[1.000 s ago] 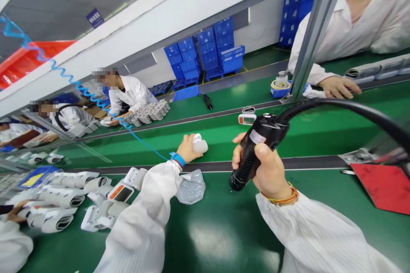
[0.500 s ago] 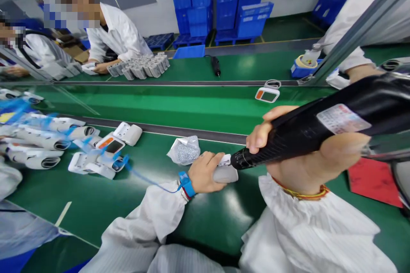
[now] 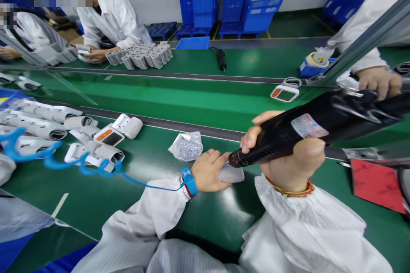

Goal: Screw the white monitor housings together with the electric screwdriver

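Note:
My right hand [image 3: 288, 158] is wrapped round a black electric screwdriver [image 3: 282, 136], its thumb along the near side. The tool's nose points down and left onto a small white and grey device [image 3: 231, 174], where the bit is hidden. My left hand [image 3: 209, 171], with a blue wrist strap [image 3: 188, 181] and its coiled cord, grips that device against the green bench. Just beyond the left hand lies a clear bag of small metal screws [image 3: 189, 146].
White monitors with rolled cuffs [image 3: 96, 153] lie on the left. Another monitor [image 3: 284, 93] rests on the green conveyor beyond. A red sheet [image 3: 378, 183] is at right. Across the line, a co-worker [image 3: 112, 17] holds a device near grey units [image 3: 141, 55]; a metal post [image 3: 365, 34] slants at right.
The view has tilted down slightly. The screwdriver's rear end has swung lower and its nose sits closer over the device. A co-worker's hand at the right has come into view.

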The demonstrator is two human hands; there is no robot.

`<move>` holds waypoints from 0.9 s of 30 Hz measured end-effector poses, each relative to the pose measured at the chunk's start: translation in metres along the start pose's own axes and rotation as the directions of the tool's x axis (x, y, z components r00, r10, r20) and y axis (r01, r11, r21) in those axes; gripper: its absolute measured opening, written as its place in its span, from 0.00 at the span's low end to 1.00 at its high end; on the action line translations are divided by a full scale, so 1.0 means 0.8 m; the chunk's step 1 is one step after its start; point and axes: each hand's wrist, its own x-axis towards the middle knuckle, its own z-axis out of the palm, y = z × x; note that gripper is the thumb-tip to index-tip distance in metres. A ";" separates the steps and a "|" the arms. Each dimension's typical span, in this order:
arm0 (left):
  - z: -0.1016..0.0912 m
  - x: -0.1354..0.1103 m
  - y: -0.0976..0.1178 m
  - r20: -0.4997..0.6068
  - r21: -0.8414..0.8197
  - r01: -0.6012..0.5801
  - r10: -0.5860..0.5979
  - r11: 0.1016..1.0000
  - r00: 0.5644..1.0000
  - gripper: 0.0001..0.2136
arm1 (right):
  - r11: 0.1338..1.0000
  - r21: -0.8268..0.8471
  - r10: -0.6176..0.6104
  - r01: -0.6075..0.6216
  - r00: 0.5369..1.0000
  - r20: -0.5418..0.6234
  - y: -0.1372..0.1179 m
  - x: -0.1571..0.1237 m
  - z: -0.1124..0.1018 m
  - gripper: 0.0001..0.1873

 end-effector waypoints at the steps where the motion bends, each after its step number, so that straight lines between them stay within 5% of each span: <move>1: 0.000 0.000 0.000 -0.011 -0.001 -0.007 0.007 1.000 1.000 0.30 | 1.000 0.002 0.003 -0.003 1.000 0.001 0.001 0.000 0.000 0.31; 27: -0.001 0.005 0.007 0.078 0.013 0.076 -0.077 0.997 0.994 0.29 | 0.999 0.038 -0.039 0.038 0.999 0.025 0.019 -0.001 0.003 0.26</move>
